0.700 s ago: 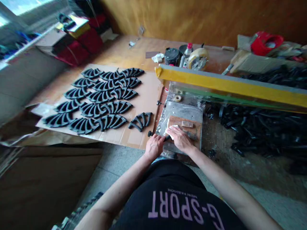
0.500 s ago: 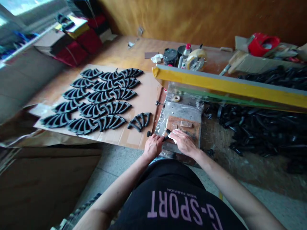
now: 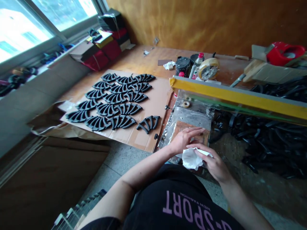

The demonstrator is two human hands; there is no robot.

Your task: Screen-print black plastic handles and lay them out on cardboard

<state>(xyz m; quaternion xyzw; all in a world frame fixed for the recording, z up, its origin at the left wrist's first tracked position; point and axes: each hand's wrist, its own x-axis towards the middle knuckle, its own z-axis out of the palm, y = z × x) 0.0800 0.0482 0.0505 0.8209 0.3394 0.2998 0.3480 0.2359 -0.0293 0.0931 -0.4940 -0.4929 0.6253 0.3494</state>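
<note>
My left hand (image 3: 185, 139) reaches across the brown board (image 3: 179, 127) at the work spot. Its fingers are stretched out to the right with nothing visible in them. My right hand (image 3: 214, 161) is closed on a crumpled white cloth (image 3: 192, 158), which hangs just below the left hand, close to my body. The board lies on a grey metal plate (image 3: 192, 114) and is partly hidden by my hands. To the left, a small group of curved black tubes (image 3: 149, 124) rests on the cardboard sheet (image 3: 157, 95).
Rows of curved black tubes (image 3: 115, 110) cover much of the cardboard. A yellow-taped bar (image 3: 230, 95) crosses above the plate. Piled black parts (image 3: 261, 137) lie at the right. Bottles (image 3: 198, 65), a tape roll (image 3: 209, 69) and a dark tub (image 3: 182, 65) stand behind.
My left hand has moved right, over the board, and the black tube it held is out of sight. My right hand has drawn back toward me with the cloth. The view has shifted left.
</note>
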